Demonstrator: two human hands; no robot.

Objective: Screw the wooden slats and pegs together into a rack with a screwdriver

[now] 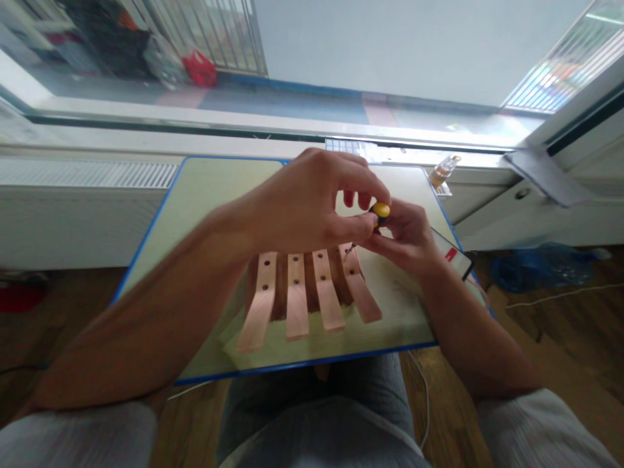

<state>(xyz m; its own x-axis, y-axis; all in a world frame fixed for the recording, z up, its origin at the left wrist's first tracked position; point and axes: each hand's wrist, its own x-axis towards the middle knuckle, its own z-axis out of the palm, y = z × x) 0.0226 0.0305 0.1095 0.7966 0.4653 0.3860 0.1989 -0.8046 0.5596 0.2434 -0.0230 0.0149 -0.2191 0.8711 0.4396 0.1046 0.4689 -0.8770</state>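
A wooden piece with several flat slats (297, 296) lies on the small blue-edged table (205, 188); each slat has drilled holes. Over its far right slat (358, 286) both hands meet. My left hand (307, 205) is closed, its fingertips pinching the yellow cap of a small screwdriver (380, 210). My right hand (407, 237) is closed round the lower part of the same screwdriver, whose thin tip (351, 247) touches the top of the right slat.
A phone (453, 255) lies at the table's right edge, partly under my right wrist. A small clear bottle (442, 171) stands on the window sill behind. A white radiator grille (88, 174) runs at left. My knees are below the table's near edge.
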